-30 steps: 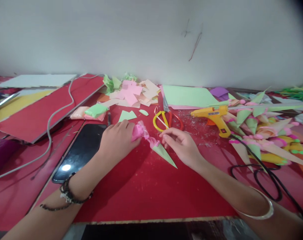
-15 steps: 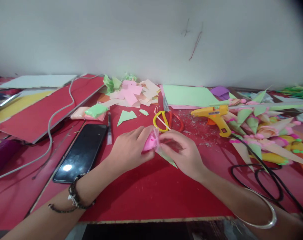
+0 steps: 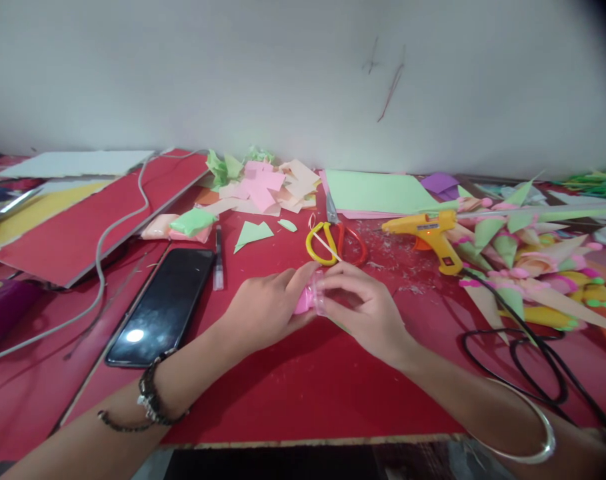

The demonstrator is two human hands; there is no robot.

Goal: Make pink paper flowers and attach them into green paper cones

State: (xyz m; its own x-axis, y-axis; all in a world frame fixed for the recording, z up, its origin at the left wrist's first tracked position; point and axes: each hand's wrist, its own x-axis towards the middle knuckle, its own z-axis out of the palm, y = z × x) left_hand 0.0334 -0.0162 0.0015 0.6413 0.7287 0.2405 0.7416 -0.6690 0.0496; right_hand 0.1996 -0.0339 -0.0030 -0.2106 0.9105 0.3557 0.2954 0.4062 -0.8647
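Note:
Between both hands is a small clear plastic packet of pink clay (image 3: 305, 300), low over the red table. My left hand (image 3: 267, 300) wraps round its filled left side, thumb below and fingers above. At the packet's clear right edge, my right hand (image 3: 365, 307) pinches the plastic between thumb and fingers. Just beyond the hands lie scissors (image 3: 323, 243) with one yellow and one red handle loop, a thin pale stick (image 3: 331, 240) across them. Similar packets, one with green clay (image 3: 193, 221), rest together farther left.
A black phone (image 3: 163, 307) and a capped pen (image 3: 219, 260) lie left of my hands. On the right, a yellow glue gun (image 3: 427, 233) trails a black cord (image 3: 513, 353) beside a heap of paper flowers (image 3: 523, 253). Paper scraps (image 3: 263, 187) and green sheets (image 3: 383, 190) line the back.
Both hands have come slightly nearer to me with the packet. Less of the pink clay shows now, and the green paper piece beneath the right hand is mostly covered.

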